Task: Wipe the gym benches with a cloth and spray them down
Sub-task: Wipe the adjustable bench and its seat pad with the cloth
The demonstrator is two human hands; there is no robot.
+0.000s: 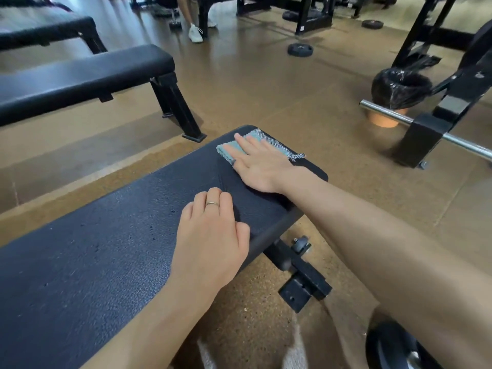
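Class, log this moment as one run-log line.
right hand presses cloth | left hand rests on bench

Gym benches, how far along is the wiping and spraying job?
Done: nothing clearly finished. In hand: the right hand presses a teal cloth flat on the far end of the near bench, while the left hand rests on its pad. Left: two more benches behind; no spray bottle is in view.
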